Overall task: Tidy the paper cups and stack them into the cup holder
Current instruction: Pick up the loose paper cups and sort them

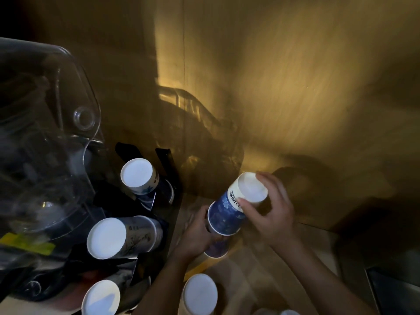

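Observation:
An upside-down blue and white paper cup (236, 205) is gripped near its white base by my right hand (270, 214). Under it my left hand (197, 235) wraps around a lower stack of blue cups (217, 250), and the upper cup's rim sits over the top of that stack. The black cup holder (164, 162) stands to the left and carries inverted cup stacks: one at the back (139, 176), one in the middle (113, 237), one at the front (101, 298). Another inverted stack (200, 294) stands on the counter near the bottom edge.
A clear plastic dome cover (56, 123) over dark equipment fills the left side. A wood-grain wall (284, 87) rises behind the counter, lit by warm light. A dark object (395, 289) sits at the bottom right. The scene is dim.

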`<state>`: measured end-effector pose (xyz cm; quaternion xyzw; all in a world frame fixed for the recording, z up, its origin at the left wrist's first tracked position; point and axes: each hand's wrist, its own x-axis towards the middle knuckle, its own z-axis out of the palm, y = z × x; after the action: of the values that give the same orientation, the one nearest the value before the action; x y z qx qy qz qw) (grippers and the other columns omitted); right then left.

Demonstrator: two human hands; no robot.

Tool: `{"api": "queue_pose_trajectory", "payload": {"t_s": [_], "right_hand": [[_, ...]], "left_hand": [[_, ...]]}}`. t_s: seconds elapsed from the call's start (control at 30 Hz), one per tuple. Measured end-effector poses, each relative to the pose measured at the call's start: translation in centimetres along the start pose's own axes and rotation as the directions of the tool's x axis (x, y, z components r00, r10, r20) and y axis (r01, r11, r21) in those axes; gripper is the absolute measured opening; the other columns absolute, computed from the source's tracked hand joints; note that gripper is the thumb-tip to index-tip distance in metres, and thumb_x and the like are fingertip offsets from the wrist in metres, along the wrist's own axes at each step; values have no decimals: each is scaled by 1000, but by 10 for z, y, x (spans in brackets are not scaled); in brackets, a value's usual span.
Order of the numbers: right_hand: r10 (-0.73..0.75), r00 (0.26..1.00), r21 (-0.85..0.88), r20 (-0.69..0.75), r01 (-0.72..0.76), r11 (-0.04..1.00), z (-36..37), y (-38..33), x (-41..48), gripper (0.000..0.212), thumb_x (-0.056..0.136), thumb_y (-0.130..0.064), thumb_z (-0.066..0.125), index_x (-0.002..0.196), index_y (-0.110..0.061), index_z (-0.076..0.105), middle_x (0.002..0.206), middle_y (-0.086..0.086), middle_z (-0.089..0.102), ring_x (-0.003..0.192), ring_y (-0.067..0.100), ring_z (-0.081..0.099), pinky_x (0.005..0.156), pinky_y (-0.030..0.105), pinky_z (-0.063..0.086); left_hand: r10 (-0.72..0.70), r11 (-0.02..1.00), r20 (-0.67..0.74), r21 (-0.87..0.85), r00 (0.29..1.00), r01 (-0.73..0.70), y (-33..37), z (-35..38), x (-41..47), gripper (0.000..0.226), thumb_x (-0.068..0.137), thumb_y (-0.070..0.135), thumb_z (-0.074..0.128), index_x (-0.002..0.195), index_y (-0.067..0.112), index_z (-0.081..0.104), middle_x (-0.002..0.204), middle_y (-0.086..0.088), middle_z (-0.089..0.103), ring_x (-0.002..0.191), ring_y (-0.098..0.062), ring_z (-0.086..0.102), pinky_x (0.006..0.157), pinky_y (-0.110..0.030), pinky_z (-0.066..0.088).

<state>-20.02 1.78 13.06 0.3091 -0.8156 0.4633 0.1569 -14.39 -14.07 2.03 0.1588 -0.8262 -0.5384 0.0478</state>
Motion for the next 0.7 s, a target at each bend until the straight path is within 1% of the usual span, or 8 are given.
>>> {"api": "queue_pose_trajectory", "payload": {"t_s": [0.03, 0.1, 0.2, 0.3, 0.37, 0.43, 0.63, 0.7], "right_hand": [[10, 1000, 2, 23, -10, 1000, 4, 4, -1, 55, 69, -27, 75, 117, -9, 53, 116, -4, 48, 107, 7, 46, 88, -5, 27], [35, 998, 3, 48, -36, 999, 10, 11, -3, 57, 70, -25, 77, 119, -13, 51, 118, -6, 47, 108, 5, 45, 89, -2, 29], [140, 979, -23, 148, -138, 990, 22, 23, -9, 62, 71, -31, 74, 125, -21, 45, 122, -5, 47, 112, 7, 42, 88, 18, 38], [284, 898, -117, 336, -260, 959, 39, 37, -21, 68, 74, -31, 72, 131, -22, 37, 133, 3, 45, 117, 13, 41, 91, 26, 39], [314, 855, -153, 414, -274, 949, 48, 47, -30, 66, 75, -31, 71, 130, -20, 37, 134, 5, 46, 119, 17, 43, 91, 25, 38], [311, 854, -150, 418, -273, 950, 53, 54, -33, 62, 74, -33, 72, 125, -20, 40, 130, 5, 49, 114, 16, 45, 88, 23, 38], [278, 856, -197, 436, -211, 957, 54, 63, -29, 59, 76, -33, 69, 127, -18, 43, 136, 3, 45, 120, 16, 42, 93, 25, 38], [272, 847, -222, 457, -188, 957, 54, 63, -30, 60, 80, -35, 65, 131, -17, 40, 144, 1, 39, 127, 16, 37, 101, 28, 35]], "left_hand": [[19, 1000, 1, 23, 1000, -19, 0, 0, 0, 59, 60, 43, 81, 100, 63, 43, 95, 46, 55, 94, 26, 49, 67, 6, 39], [-1, 999, 17, 45, 1000, 0, -2, 1, -1, 67, 57, 43, 82, 105, 59, 39, 97, 43, 50, 97, 10, 53, 71, -1, 41], [-56, 998, 74, 4, 996, 56, -12, 7, 1, 84, 54, 38, 83, 118, 53, 32, 115, 25, 45, 116, -8, 46, 95, -31, 48], [-79, 997, 105, -18, 991, 81, -12, 10, 3, 82, 54, 29, 83, 118, 54, 37, 123, 15, 47, 122, -17, 47, 100, -45, 47], [-97, 995, 120, 32, 988, 94, -15, 11, 6, 76, 56, 29, 83, 121, 42, 45, 125, 9, 52, 122, -21, 49, 100, -44, 47], [-118, 993, 144, 48, 982, 112, -18, 11, 7, 76, 58, 33, 83, 124, 34, 46, 128, 7, 56, 120, -20, 51, 100, -45, 48], [-169, 984, 200, -26, 965, 178, -14, 10, 9, 75, 59, 27, 84, 124, 35, 46, 126, 4, 57, 113, -19, 55, 95, -43, 53], [-190, 977, 253, -50, 949, 209, -11, 10, 8, 66, 65, 22, 81, 117, 39, 45, 123, 5, 56, 107, -13, 56, 86, -32, 55]]}}
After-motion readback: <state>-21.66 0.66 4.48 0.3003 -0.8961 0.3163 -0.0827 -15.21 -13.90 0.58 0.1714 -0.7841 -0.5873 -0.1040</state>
